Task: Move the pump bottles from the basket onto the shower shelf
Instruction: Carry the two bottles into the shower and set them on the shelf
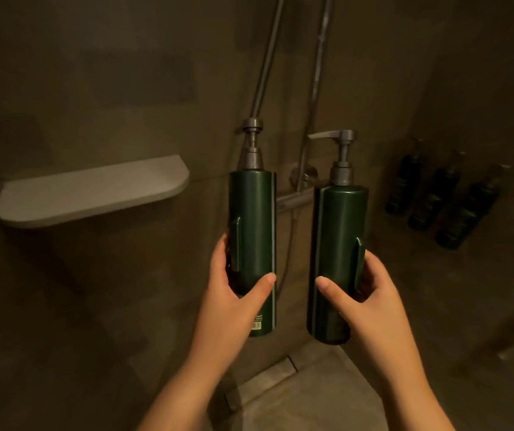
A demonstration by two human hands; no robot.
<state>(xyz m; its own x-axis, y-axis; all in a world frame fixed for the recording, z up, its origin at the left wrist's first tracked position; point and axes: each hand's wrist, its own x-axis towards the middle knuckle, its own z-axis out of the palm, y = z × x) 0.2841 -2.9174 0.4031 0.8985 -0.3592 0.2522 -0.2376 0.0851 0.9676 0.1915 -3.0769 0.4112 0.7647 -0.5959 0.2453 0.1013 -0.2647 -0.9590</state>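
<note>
I hold two tall dark green pump bottles upright in the air. My left hand (233,303) grips the lower part of the left pump bottle (254,225), whose grey pump points away. My right hand (364,303) grips the lower part of the right pump bottle (339,241), whose grey pump nozzle points left. The pale shower shelf (90,194) juts from the wall at the left, bare on top, well to the left of both bottles. No basket is in view.
A shower hose and riser pipe (314,88) run down the wall behind the bottles to a mixer bar (296,199). Three dark pump bottles (436,197) hang on the right wall. A floor drain strip (265,377) lies below.
</note>
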